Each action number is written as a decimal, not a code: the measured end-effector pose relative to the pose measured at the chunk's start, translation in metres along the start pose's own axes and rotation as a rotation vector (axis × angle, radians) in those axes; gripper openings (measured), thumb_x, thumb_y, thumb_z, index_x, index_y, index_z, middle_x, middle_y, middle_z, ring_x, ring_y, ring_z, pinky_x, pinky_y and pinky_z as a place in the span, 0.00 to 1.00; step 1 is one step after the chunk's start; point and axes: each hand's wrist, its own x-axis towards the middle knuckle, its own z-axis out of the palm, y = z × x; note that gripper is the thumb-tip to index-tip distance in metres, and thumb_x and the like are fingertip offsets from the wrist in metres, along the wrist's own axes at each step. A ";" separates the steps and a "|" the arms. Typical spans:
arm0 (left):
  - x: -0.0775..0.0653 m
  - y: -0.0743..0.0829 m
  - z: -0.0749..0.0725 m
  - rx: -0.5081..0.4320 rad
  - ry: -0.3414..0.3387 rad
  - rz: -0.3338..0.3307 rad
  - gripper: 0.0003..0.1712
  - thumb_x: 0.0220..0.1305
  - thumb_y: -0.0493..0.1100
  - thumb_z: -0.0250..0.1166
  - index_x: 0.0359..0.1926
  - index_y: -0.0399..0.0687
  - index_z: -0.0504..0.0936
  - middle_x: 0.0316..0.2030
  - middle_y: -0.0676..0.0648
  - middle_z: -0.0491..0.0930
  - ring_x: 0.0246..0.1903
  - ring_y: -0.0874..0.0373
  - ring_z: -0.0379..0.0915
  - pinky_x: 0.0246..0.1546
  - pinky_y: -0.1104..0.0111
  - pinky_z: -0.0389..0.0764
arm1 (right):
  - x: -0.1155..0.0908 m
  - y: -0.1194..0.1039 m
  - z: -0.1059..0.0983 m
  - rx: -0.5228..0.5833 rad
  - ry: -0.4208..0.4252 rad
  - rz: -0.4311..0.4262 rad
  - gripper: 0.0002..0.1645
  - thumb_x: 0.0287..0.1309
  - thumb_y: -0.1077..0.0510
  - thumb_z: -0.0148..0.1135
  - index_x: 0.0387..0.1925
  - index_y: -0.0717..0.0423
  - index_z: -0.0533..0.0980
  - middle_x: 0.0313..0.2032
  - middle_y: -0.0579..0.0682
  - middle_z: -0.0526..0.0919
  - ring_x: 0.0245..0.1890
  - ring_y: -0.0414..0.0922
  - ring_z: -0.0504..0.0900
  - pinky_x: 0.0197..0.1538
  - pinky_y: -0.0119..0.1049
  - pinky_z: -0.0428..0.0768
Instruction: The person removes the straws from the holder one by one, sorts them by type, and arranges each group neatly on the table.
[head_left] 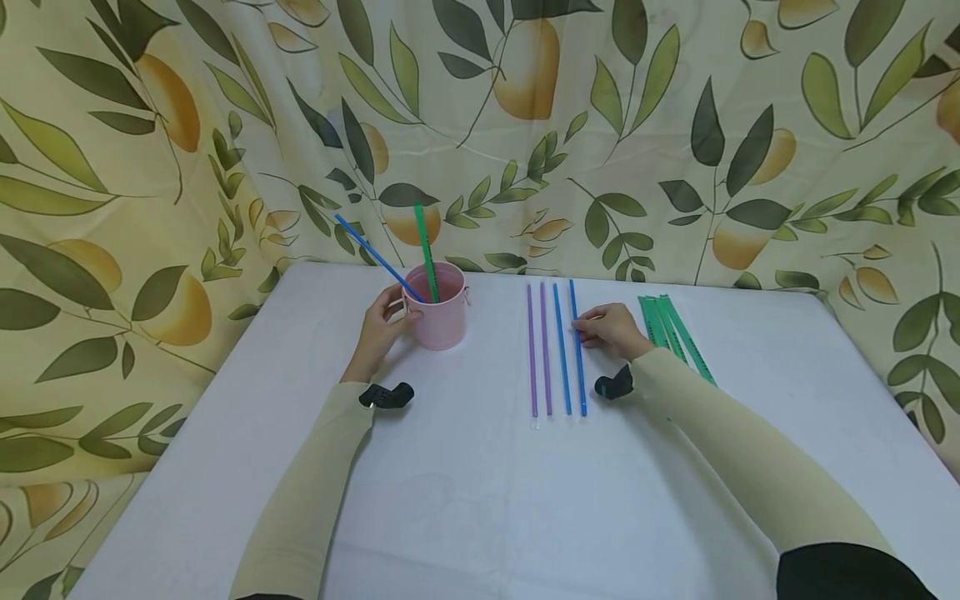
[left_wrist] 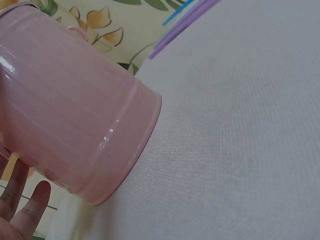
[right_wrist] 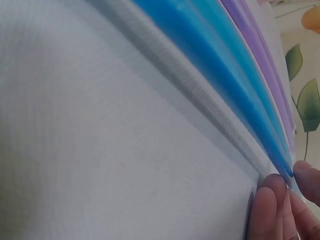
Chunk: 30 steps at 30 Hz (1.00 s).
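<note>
A small pink bucket (head_left: 439,321) stands upright toward the back left of the table, with a blue straw (head_left: 378,258) and a green ruler (head_left: 427,250) leaning in it. My left hand (head_left: 380,329) holds the bucket's left side, the thumb at its front; in the left wrist view some fingers (left_wrist: 31,210) show beside its wall. My right hand (head_left: 611,327) pinches the upper part of the rightmost blue straw (head_left: 580,375), which lies on the cloth. Left of it lie another blue straw (head_left: 562,358) and two purple straws (head_left: 546,358), roughly parallel.
Several green rulers (head_left: 671,325) lie fanned out to the right, beside and partly behind my right forearm. A white cloth covers the table (head_left: 480,500). Behind the back edge hangs a leaf-and-fruit patterned curtain (head_left: 480,183).
</note>
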 end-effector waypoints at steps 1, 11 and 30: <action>0.000 0.000 0.000 0.000 0.000 0.001 0.37 0.59 0.39 0.65 0.67 0.43 0.62 0.65 0.40 0.64 0.65 0.46 0.60 0.69 0.56 0.62 | 0.000 0.000 0.000 -0.003 0.001 0.005 0.21 0.60 0.60 0.60 0.50 0.71 0.72 0.20 0.42 0.79 0.21 0.34 0.79 0.31 0.26 0.84; 0.000 0.002 0.000 -0.033 -0.017 -0.002 0.38 0.59 0.38 0.65 0.68 0.42 0.61 0.66 0.39 0.62 0.66 0.44 0.58 0.71 0.55 0.59 | -0.005 -0.001 -0.004 -0.033 0.005 0.016 0.22 0.61 0.59 0.59 0.52 0.69 0.72 0.24 0.45 0.81 0.24 0.35 0.80 0.34 0.27 0.84; -0.015 0.028 0.003 -0.015 -0.022 -0.028 0.37 0.60 0.38 0.64 0.68 0.39 0.59 0.66 0.36 0.61 0.66 0.42 0.57 0.71 0.50 0.57 | -0.011 0.001 -0.020 0.024 0.019 -0.243 0.26 0.64 0.55 0.56 0.59 0.65 0.68 0.51 0.63 0.79 0.35 0.32 0.84 0.49 0.39 0.83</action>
